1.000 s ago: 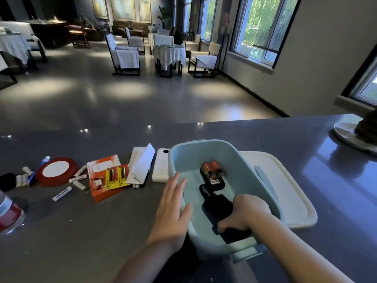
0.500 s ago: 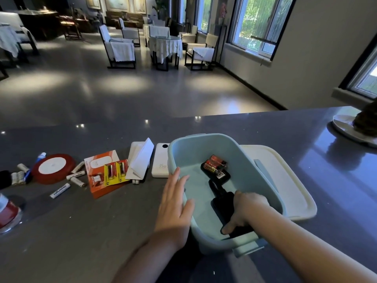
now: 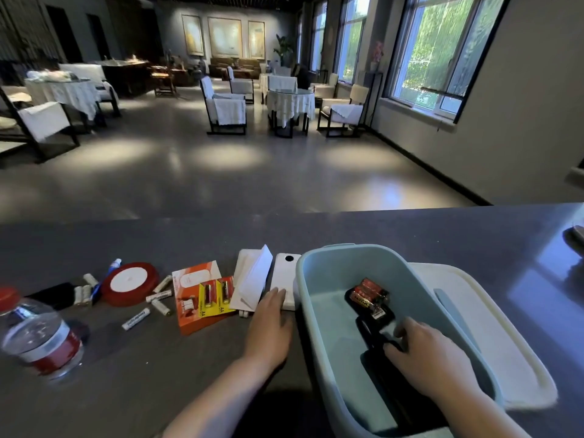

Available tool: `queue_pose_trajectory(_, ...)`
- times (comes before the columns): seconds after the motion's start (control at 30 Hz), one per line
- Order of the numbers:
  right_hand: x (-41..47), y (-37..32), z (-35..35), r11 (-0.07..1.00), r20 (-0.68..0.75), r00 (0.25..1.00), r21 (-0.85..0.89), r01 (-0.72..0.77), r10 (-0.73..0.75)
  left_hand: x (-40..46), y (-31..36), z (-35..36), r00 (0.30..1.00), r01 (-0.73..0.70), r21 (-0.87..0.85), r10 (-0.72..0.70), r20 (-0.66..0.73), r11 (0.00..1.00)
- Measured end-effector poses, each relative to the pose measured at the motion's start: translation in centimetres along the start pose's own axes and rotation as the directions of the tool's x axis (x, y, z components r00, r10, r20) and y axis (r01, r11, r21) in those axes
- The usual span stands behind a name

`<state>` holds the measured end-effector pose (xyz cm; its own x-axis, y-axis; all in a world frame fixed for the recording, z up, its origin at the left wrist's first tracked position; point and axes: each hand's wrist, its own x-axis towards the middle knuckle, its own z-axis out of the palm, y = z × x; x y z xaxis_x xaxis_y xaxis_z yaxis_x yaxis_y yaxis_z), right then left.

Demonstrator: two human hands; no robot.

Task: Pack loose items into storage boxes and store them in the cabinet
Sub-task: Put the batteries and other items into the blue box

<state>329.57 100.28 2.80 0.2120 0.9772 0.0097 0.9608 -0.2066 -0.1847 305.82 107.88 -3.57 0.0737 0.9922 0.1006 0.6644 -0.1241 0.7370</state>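
Bottle (image 3: 36,335) far left on counter (image 3: 410,229); ribbon spool (image 3: 129,282), loose batteries (image 3: 158,300), AA pack (image 3: 216,295) mid-left. Left hand (image 3: 270,324) palm down, fingers straight, tips on white power bank (image 3: 284,279). Blue storage box (image 3: 319,273) right of it, white lid (image 3: 493,317) beside. Right hand (image 3: 433,358) inside box, fingers curled on black item (image 3: 376,339); firm hold unclear.

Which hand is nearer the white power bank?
Left. The left hand has its fingertips resting on the white power bank; the right hand is inside the blue box, on a black item.
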Motion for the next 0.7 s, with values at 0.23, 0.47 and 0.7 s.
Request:
queue_pose_trajectory(0.23, -0.2, 0.0, -0.1, 0.999, 0.004, 1.000, 0.034, -0.021, 0.021, 5.1, -1.6, 1.3, 0.961, -0.187, 0.472, 0.062, 0.268, 0.862)
queue_pose_trajectory(0.47, 0.0, 0.3, 0.0, 0.998, 0.056, 0.998, 0.052, -0.035, 0.032, 6.4, -3.0, 0.4, 0.948, -0.283, 0.615, 0.115, 0.298, 0.736)
queue_pose_trajectory(0.7, 0.0, 0.5, 0.2, 0.998, 0.058, 0.997, 0.051, -0.044, 0.041, 6.5, -3.1, 0.5, 0.955, -0.265, 0.664, 0.095, 0.281, 0.699)
